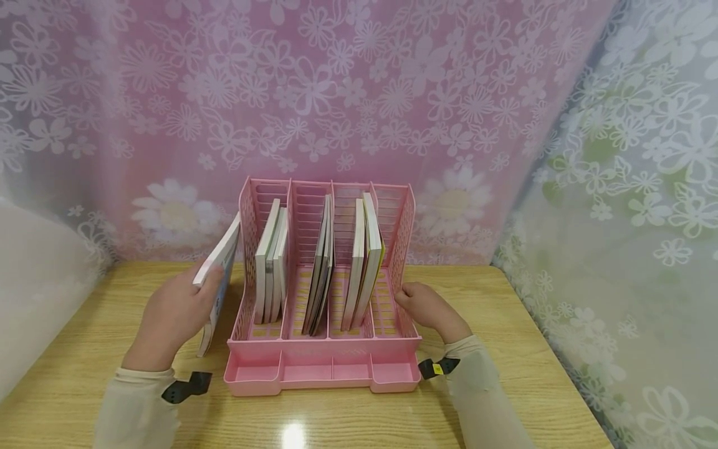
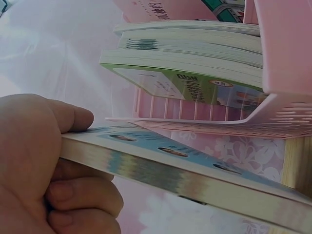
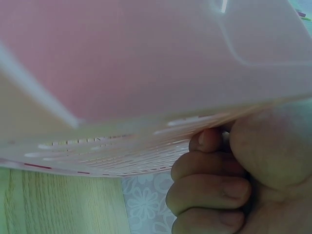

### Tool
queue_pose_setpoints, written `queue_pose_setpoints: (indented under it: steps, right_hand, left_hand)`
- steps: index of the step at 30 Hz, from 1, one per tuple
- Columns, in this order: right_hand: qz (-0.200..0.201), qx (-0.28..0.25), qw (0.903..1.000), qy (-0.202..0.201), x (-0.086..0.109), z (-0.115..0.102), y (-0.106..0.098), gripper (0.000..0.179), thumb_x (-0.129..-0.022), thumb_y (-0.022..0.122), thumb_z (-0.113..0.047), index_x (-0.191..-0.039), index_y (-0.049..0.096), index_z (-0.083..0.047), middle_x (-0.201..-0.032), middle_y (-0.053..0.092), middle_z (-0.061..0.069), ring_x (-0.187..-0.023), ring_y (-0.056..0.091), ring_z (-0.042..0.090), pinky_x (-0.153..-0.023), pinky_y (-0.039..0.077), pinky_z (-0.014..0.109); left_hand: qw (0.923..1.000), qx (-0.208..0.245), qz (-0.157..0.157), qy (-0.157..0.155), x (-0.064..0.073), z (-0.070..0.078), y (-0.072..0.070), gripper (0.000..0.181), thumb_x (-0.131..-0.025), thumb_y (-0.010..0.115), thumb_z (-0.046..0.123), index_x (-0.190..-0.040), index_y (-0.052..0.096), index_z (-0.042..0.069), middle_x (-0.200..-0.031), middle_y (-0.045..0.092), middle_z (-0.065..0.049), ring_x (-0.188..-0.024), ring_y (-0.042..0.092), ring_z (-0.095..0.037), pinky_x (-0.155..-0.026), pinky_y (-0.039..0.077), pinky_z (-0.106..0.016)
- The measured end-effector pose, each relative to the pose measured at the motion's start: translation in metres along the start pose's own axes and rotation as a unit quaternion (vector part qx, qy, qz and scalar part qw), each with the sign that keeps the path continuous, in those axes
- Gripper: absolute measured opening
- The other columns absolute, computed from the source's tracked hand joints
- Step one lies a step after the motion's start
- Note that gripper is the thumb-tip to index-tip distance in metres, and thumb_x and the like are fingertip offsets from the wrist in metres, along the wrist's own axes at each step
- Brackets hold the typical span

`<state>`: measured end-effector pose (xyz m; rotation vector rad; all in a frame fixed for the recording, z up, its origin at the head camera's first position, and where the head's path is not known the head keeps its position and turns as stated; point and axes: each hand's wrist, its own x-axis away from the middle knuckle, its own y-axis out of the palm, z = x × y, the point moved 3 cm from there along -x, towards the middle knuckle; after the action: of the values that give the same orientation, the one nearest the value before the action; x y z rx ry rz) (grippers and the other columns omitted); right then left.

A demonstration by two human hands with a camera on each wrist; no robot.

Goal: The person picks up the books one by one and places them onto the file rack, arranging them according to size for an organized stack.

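My left hand [image 1: 176, 312] pinches a book [image 1: 219, 249] with a white edge and a blue cover, thumb on one cover and curled fingers on the other. It holds this book [image 2: 175, 178] upright and tilted, just outside the left wall of a pink slatted book rack [image 1: 322, 348]. At the rack's other side, my right hand [image 1: 429, 308] grips the front edge of the right wall. In the right wrist view its fingers [image 3: 209, 192] are curled against the outside of that wall. Part of the left hand's grip is hidden behind the book in the head view.
Inside the rack, books stand in the left compartment [image 1: 271, 268], thin ones [image 1: 318, 268] in the second, and others [image 1: 364, 262] lean in the third. Low trays [image 1: 322, 373] run along its front. It stands on a wooden table [image 1: 348, 418] before a flowered pink curtain [image 1: 336, 93].
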<state>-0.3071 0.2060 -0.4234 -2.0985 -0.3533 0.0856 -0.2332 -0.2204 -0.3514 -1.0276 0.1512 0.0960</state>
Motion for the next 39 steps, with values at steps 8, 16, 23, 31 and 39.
queue_pose_setpoints:
  steps: [8, 16, 23, 31, 39]
  right_hand:
    - [0.002, 0.003, 1.0000, 0.005, -0.0009, 0.0005, 0.0006, 0.034, -0.106, 0.044, -0.017, -0.072, 0.048, -0.012, -0.068, 0.041, 0.000, -0.064, 0.042, 0.017, -0.066, 0.037, 0.034]
    - [0.003, 0.000, 1.0000, -0.002, 0.0000, 0.0003, 0.0010, 0.033, -0.106, 0.044, -0.017, -0.073, 0.047, -0.012, -0.068, 0.040, 0.000, -0.064, 0.042, 0.017, -0.066, 0.037, 0.034]
    - [-0.002, -0.004, 1.0000, 0.000, 0.0002, 0.0003, 0.0005, 0.034, -0.106, 0.044, -0.018, -0.072, 0.046, -0.012, -0.067, 0.040, 0.000, -0.063, 0.040, 0.016, -0.065, 0.036, 0.033]
    - [-0.006, -0.015, 0.9999, 0.007, 0.0012, 0.0022, 0.0015, 0.033, -0.106, 0.044, -0.019, -0.074, 0.047, -0.012, -0.067, 0.041, 0.001, -0.061, 0.039, 0.016, -0.063, 0.035, 0.033]
    - [-0.003, -0.013, 0.9999, 0.010, 0.0019, 0.0002, 0.0010, 0.033, -0.105, 0.045, -0.019, -0.073, 0.048, -0.012, -0.067, 0.041, 0.001, -0.061, 0.038, 0.016, -0.063, 0.034, 0.033]
  left_hand:
    - [0.9996, 0.011, 0.005, -0.027, 0.0004, -0.0025, -0.0022, 0.065, -0.109, 0.025, 0.056, -0.120, 0.058, 0.001, -0.069, 0.066, -0.004, -0.061, 0.061, -0.021, -0.054, 0.041, -0.039]
    - [0.9968, 0.041, 0.051, -0.046, 0.0011, -0.0073, -0.0045, 0.066, -0.109, 0.026, 0.054, -0.119, 0.062, -0.001, -0.087, 0.068, -0.018, -0.071, 0.061, -0.032, -0.055, 0.041, -0.039]
    - [0.9955, 0.044, 0.064, -0.054, 0.0018, -0.0077, -0.0062, 0.060, -0.109, 0.031, 0.051, -0.125, 0.061, 0.001, -0.103, 0.071, -0.026, -0.081, 0.065, -0.038, -0.056, 0.043, -0.041]
    - [0.9976, 0.041, 0.044, -0.034, 0.0064, -0.0012, -0.0083, 0.052, -0.105, 0.045, 0.045, -0.136, 0.058, 0.006, -0.098, 0.073, -0.024, -0.067, 0.061, -0.028, -0.050, 0.042, -0.036]
    - [0.9974, 0.051, -0.033, -0.039, 0.0070, 0.0012, -0.0026, 0.062, -0.108, 0.036, 0.055, -0.127, 0.055, -0.001, -0.078, 0.063, -0.011, -0.058, 0.052, -0.023, -0.050, 0.041, -0.037]
